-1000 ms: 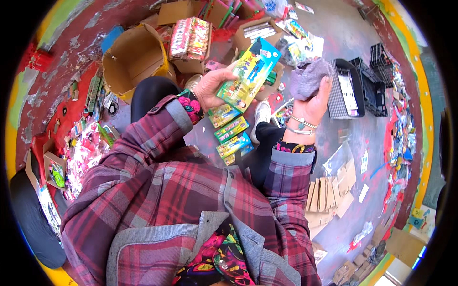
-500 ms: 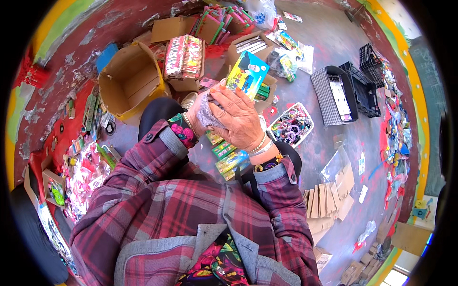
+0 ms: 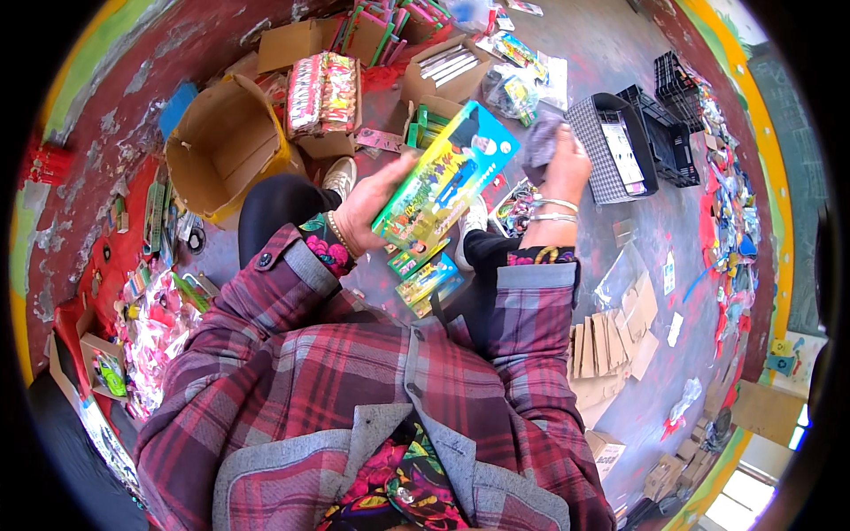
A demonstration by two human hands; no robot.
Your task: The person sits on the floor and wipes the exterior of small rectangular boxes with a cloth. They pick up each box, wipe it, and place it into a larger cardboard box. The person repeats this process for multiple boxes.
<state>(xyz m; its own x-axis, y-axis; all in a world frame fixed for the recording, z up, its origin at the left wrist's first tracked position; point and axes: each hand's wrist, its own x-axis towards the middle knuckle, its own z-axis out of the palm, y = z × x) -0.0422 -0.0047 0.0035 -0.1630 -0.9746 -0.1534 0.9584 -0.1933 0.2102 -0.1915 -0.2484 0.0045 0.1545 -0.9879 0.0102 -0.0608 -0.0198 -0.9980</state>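
In my left hand (image 3: 365, 205) I grip a flat, colourful box (image 3: 447, 177) by its lower left edge. The box is yellow, green and blue with printed pictures, and it is tilted up to the right. My right hand (image 3: 568, 166) is closed around a crumpled grey-purple cloth (image 3: 540, 144), held to the right of the box and apart from it. Below the held box, several similar small boxes (image 3: 428, 281) lie on the floor between my legs. A white tub of coloured bands (image 3: 515, 212) is partly hidden behind my right wrist.
A large open cardboard carton (image 3: 221, 155) stands at left, beside a carton of red-and-white packets (image 3: 323, 93). Ahead is a carton with green boxes (image 3: 428, 126). Black baskets (image 3: 664, 142) stand at right. Folded cardboard (image 3: 611, 350) and pink plastic-wrapped goods (image 3: 161, 341) lie nearer.
My hands, earlier pressed together over the cloth, have parted. The right hand has moved right with the cloth. The box now shows broadside in my left hand, lower than before.
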